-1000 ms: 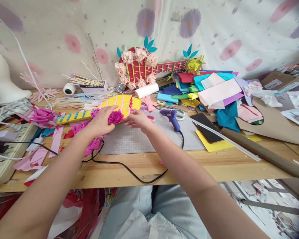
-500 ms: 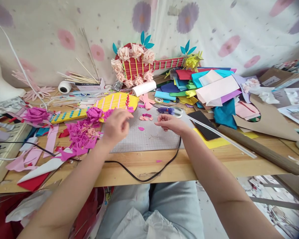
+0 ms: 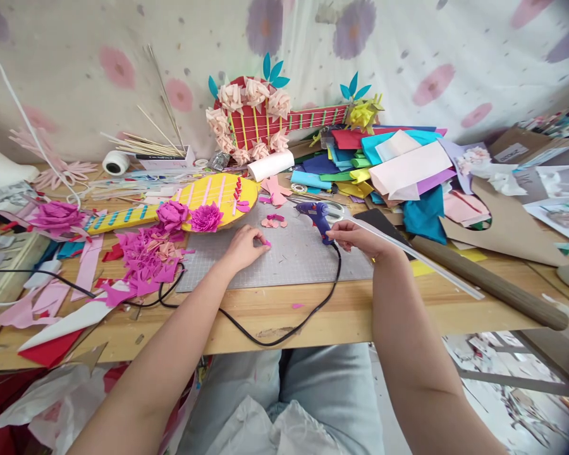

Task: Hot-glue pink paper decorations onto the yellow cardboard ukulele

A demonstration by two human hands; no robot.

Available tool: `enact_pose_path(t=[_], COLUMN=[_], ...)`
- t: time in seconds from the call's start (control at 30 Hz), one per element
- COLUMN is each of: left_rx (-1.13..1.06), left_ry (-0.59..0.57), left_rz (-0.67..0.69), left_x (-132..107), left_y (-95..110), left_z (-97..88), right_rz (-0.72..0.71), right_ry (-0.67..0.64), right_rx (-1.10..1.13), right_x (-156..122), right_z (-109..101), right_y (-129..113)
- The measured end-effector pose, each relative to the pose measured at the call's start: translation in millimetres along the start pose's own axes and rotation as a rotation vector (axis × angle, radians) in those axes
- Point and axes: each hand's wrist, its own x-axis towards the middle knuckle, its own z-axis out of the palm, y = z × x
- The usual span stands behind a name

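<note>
My left hand point(image 3: 244, 247) rests on the grey cutting mat point(image 3: 284, 262), its fingers pinched on a small pink petal piece point(image 3: 267, 242). My right hand point(image 3: 355, 238) closes around the handle of the blue glue gun point(image 3: 317, 217), whose black cord point(image 3: 265, 328) loops off the table's front edge. Just beyond the left hand lies a yellow paper guitar point(image 3: 208, 196) with two magenta paper flowers point(image 3: 207, 217) on its body. A few loose pink petals point(image 3: 274, 222) sit on the mat between my hands.
Magenta paper scraps point(image 3: 146, 256) pile up left of the mat. A stack of coloured felt sheets point(image 3: 389, 167) and a red flowered guitar point(image 3: 256, 123) fill the back. A black phone point(image 3: 384, 224), a clear glue stick point(image 3: 422, 259) and a wooden rod point(image 3: 493, 284) lie to the right.
My left hand left the magenta flower on the yellow guitar and came down to a pink petal on the mat. My right hand moved right and took the glue gun's handle.
</note>
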Motion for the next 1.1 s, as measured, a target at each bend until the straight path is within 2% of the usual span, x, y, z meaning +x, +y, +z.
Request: enact_pose_path(t=[0.13, 0.23, 0.3, 0.33, 0.47, 0.6, 0.73, 0.9, 1.1], left_rx=[-0.016, 0.006, 0.018, 0.020, 0.014, -0.055, -0.057, -0.094, -0.424], left_ry=[0.013, -0.004, -0.006, -0.004, 0.021, 0.027, 0.036, 0.054, 0.103], left_rz=[0.008, 0.023, 0.022, 0.021, 0.026, 0.031, 0.052, 0.088, -0.079], left_x=[-0.9, -1.5, -1.8, -1.9, -2.6, -2.0, -1.9, -4.7, 2.4], left_y=[0.0, 1.6, 2.7, 3.1, 3.4, 1.5, -0.9, -2.2, -7.4], left_z=[1.3, 0.7, 0.1, -0.1, -0.3, 1.2, 2.0, 1.2, 2.0], right_rz=[0.012, 0.070, 0.042, -0.007, -0.211, -0.239, -0.195, -0.201, -0.356], right_ry=[0.028, -0.120, -0.191, -0.170, 0.107, 0.208, 0.221, 0.227, 0.190], right_rx=[-0.064, -0.104, -0.116, -0.129, -0.145, -0.359, -0.439, -0.353, -0.301], right_x=[-0.3, 1.2, 7.4, 12.3, 35.8, 45.9, 45.7, 49.5, 50.0], right_z=[-2.9, 9.0, 27.9, 40.1, 92.3, 122.4, 130.0, 131.3, 128.2], right_y=[0.2, -6.8, -11.0, -12.3, -13.5, -17.6, -25.1, -29.6, -24.4])
